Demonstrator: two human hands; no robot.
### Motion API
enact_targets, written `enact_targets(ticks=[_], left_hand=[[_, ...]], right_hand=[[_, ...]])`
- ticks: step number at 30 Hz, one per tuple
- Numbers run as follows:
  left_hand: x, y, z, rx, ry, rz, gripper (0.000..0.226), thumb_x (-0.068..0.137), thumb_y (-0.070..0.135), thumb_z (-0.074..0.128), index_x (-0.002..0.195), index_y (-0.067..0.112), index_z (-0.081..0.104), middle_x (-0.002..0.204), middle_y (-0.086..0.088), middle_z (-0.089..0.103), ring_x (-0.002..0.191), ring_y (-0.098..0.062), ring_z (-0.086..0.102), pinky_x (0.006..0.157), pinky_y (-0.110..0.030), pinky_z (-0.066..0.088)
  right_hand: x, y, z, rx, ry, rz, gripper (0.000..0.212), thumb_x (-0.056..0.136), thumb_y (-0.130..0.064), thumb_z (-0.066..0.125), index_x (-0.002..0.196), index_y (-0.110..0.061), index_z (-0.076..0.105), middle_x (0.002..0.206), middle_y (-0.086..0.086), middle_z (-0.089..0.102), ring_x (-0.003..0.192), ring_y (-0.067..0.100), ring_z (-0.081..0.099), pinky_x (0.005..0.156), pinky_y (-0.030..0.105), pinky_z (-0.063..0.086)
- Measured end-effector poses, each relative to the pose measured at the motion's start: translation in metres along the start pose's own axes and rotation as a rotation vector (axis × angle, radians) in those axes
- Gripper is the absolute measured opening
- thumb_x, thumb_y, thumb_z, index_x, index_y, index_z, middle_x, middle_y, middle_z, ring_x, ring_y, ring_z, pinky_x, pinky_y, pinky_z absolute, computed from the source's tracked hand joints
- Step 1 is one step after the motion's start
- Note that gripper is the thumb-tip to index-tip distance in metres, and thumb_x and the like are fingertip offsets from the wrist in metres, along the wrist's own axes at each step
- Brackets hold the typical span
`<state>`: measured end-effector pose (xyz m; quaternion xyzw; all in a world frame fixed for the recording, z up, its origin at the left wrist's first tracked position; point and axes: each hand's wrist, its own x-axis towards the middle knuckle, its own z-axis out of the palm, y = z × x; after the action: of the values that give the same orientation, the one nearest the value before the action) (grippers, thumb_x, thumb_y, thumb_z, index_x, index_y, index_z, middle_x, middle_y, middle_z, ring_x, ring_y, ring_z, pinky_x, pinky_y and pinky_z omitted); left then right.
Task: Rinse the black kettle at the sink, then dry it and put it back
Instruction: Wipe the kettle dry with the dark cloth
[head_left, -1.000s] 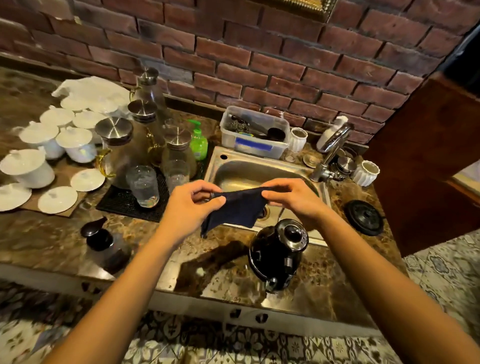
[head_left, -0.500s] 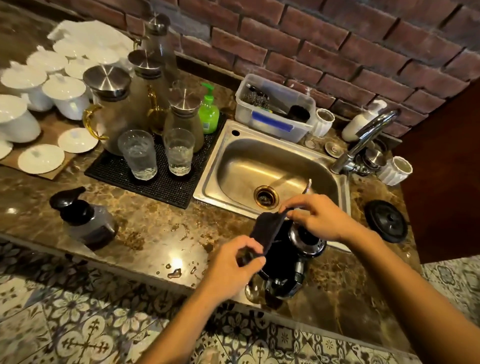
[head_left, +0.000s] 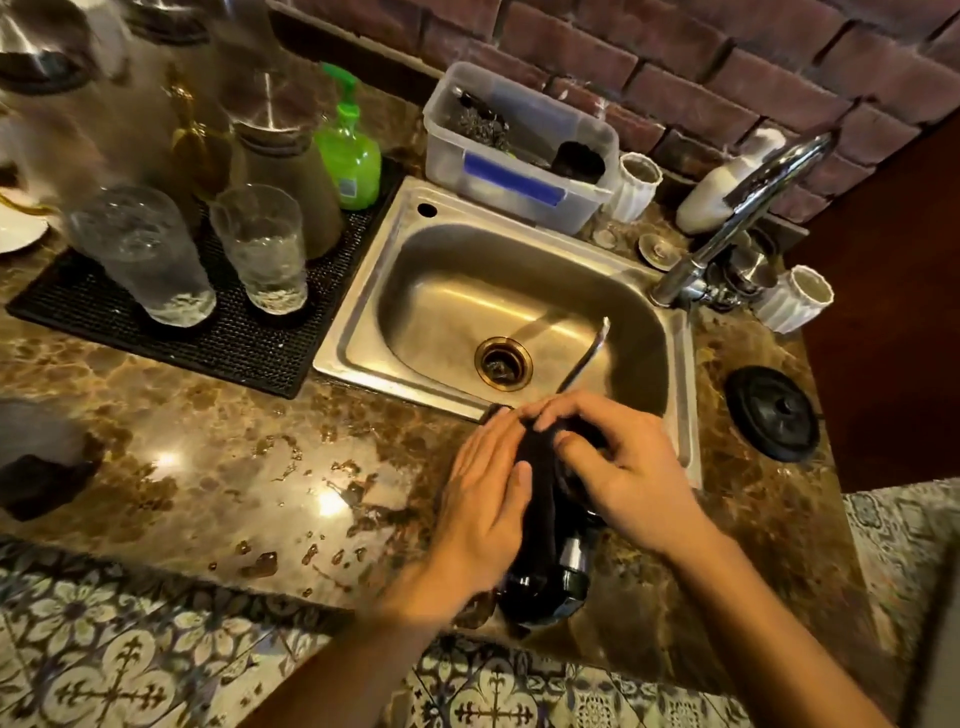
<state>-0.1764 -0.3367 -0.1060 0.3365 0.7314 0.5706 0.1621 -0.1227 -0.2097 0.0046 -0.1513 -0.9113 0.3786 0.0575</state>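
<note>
- The black kettle (head_left: 545, 582) is sitting on the marble counter (head_left: 218, 457), right at the near edge and just in front of the sink (head_left: 519, 291). So it's out of the basin and rinsing looks done to me.
- What's new: a second ago the dark cloth (head_left: 537, 467) was stretched out in the air between both hands, up over the sink. Half a second ago it was coming down towards the kettle's top. Now it's draped over the kettle with both hands pressed on it.
- Left hand (head_left: 483, 509) lies flat with fingers fairly spread along the left side of the cloth. Right hand (head_left: 618, 478) is curled over the top, fingers pinching a fold of cloth.
- My read: drying has just started. Wiping and putting it back are still to go.
- The camera also dipped closer, so the white dishes further left have mostly dropped out of frame.
- Hard to see: most of the kettle body is under the hands and cloth, only the lower part and a shiny metal bit show. Can't tell if its opening is covered.
- The round black lid (head_left: 771, 413) lies on the counter right of the sink, well apart from the kettle. Probably the kettle's, not sure.
- Left hand and the glasses (head_left: 145, 254) on the black mat (head_left: 156, 332) are motion-blurred.
</note>
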Motion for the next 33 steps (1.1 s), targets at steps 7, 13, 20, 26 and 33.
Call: enact_targets(ticks=[7, 13, 20, 26, 33], left_hand=[[0.046, 0.014, -0.004, -0.232, -0.11, 0.079, 0.034, 0.097, 0.034, 0.032, 0.106, 0.025, 0.063, 0.1, 0.017, 0.068, 0.097, 0.005, 0.062, 0.088, -0.018, 0.046], [0.086, -0.01, -0.013, -0.363, -0.351, -0.26, 0.044, 0.078, 0.058, 0.047, 0.083, 0.021, 0.071, 0.091, -0.018, 0.073, 0.087, -0.012, 0.064, 0.092, -0.043, 0.048], [-0.032, -0.023, 0.016, 0.131, 0.035, -0.182, 0.048, 0.098, 0.017, 0.031, 0.142, 0.001, 0.04, 0.142, -0.024, 0.051, 0.131, -0.037, 0.052, 0.11, -0.052, 0.041], [-0.044, -0.022, 0.025, 0.425, -0.084, 0.194, 0.053, 0.105, 0.025, 0.004, 0.152, 0.004, 0.019, 0.154, -0.039, 0.005, 0.153, -0.03, -0.008, 0.122, -0.033, -0.007], [0.068, 0.003, -0.011, -0.127, -0.293, 0.029, 0.034, 0.096, 0.033, 0.036, 0.093, 0.011, 0.062, 0.088, -0.009, 0.067, 0.08, -0.027, 0.063, 0.073, -0.043, 0.05]], right_hand=[[0.001, 0.007, 0.011, -0.128, 0.137, -0.018, 0.052, 0.104, -0.038, 0.042, 0.154, -0.025, 0.038, 0.155, -0.004, 0.048, 0.143, 0.005, 0.043, 0.114, 0.034, 0.041], [0.003, 0.006, 0.014, -0.158, 0.189, 0.004, 0.05, 0.105, -0.028, 0.042, 0.154, -0.019, 0.037, 0.157, 0.001, 0.046, 0.146, 0.011, 0.041, 0.115, 0.04, 0.04], [0.001, 0.005, 0.013, -0.15, 0.176, 0.026, 0.051, 0.103, -0.023, 0.043, 0.154, -0.029, 0.04, 0.128, -0.003, 0.069, 0.107, 0.019, 0.067, 0.088, 0.041, 0.055], [0.0, 0.004, 0.01, -0.125, 0.122, 0.029, 0.049, 0.106, -0.03, 0.039, 0.155, -0.028, 0.037, 0.148, -0.013, 0.054, 0.132, -0.006, 0.05, 0.106, 0.017, 0.043], [-0.001, 0.004, 0.009, -0.145, 0.147, 0.049, 0.055, 0.105, -0.044, 0.03, 0.158, -0.03, 0.03, 0.155, -0.008, 0.047, 0.137, 0.005, 0.051, 0.107, 0.029, 0.045]])
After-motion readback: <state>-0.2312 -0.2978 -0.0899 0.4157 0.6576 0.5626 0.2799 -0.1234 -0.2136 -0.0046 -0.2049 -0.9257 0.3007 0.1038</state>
